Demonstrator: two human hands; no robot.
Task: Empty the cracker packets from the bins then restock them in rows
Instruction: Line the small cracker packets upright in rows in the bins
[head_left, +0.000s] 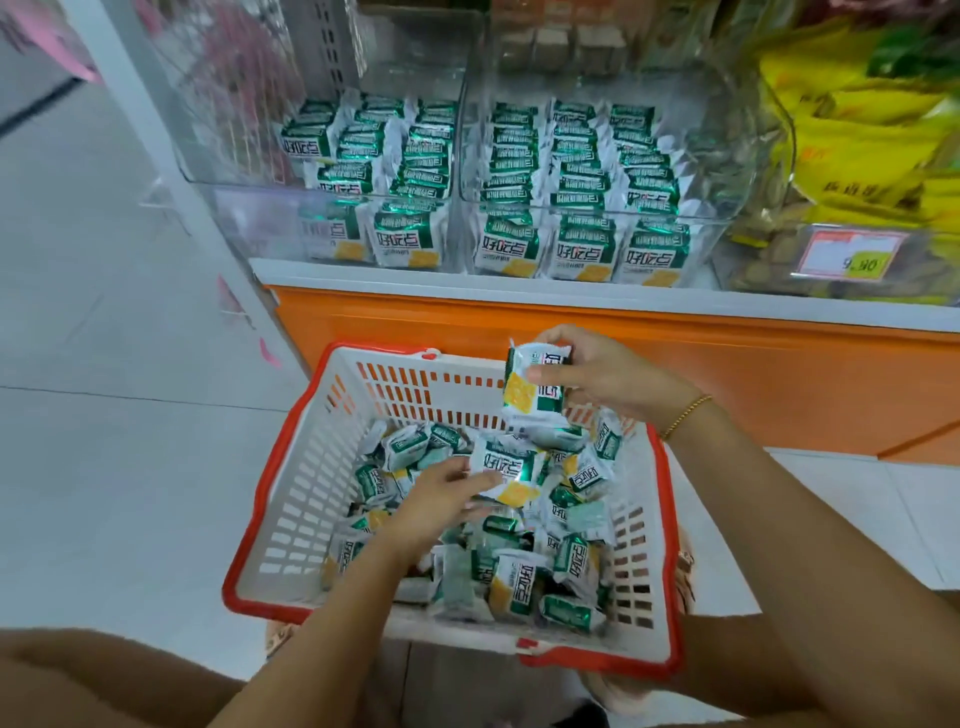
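Looking down from my head, my right grip (597, 379) is closed round an upper packet (535, 384), thumb across its green-and-yellow face and fingers curled behind it, holding it upright above the far side of the basket (270, 499). A gold bracelet (685, 415) sits on that wrist. Lower and to the left of it, my left grip (441, 499) reaches into the basket and pinches the left edge of a lower packet (506, 467), thumb on top and fingers underneath; this packet lies tilted on the heap. All round and beneath my left grip the loose packets (519, 577) lie jumbled at every angle, covering the bottom of the white, red-rimmed basket. Beyond both grips, past an orange panel (675, 364) and a white shelf (467, 286), stand two clear bins side by side. The left bin (249, 223), up beyond my left grip, holds rows of packets (374, 150) standing on edge, the row at its left side shorter than the others. The right bin (706, 249), up beyond my right grip, holds three fuller rows (576, 156). Farther right of my right grip are yellow bags (857, 130) with a price tag (857, 254) in front. Pale floor (130, 364) spreads to the left of my left grip.
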